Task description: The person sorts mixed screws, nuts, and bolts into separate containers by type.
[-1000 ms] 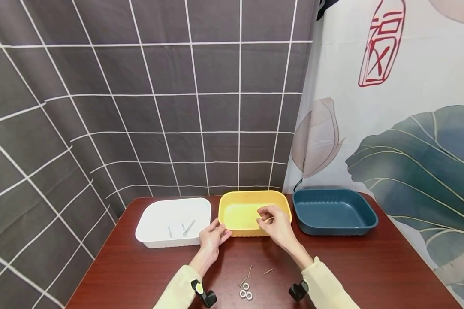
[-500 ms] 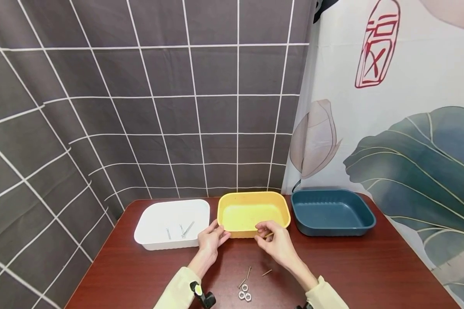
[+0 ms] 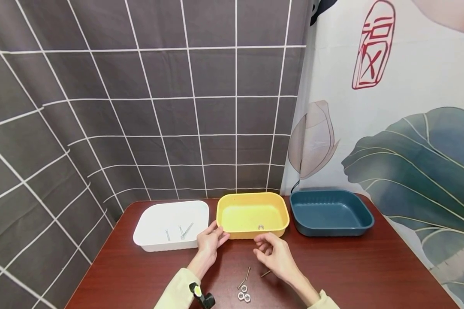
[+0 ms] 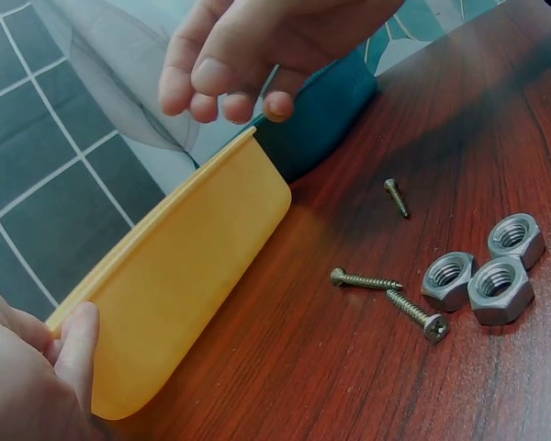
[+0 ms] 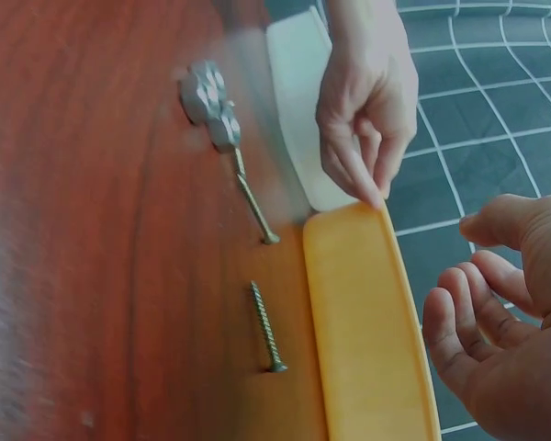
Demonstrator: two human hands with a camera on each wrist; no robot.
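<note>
My left hand (image 3: 209, 242) pinches the near left corner of a yellow tray (image 3: 236, 235), thumb outside the rim. One metal nut (image 3: 260, 227) lies inside that tray near its front wall. My right hand (image 3: 274, 253) hovers just in front of the tray with loosely bent fingers and nothing between them. On the table below lie three hex nuts (image 4: 501, 290) grouped together. Two brass-coloured screws (image 4: 365, 280) touch or nearly touch beside them, and a third screw (image 5: 267, 328) lies apart, partly covered by my right hand in the head view.
A white tray (image 3: 151, 245) holding several silver screws or bolts (image 3: 186, 231) stands left of the yellow one. To the right sits a dark blue tray (image 3: 332, 231). Behind the reddish-brown table (image 3: 139, 279) hang a grey grid curtain (image 3: 212, 116) and a printed one.
My right hand has drawn back from over the yellow tray toward the table's front. The nut in the tray now shows where those fingers were. My left hand keeps its hold.
</note>
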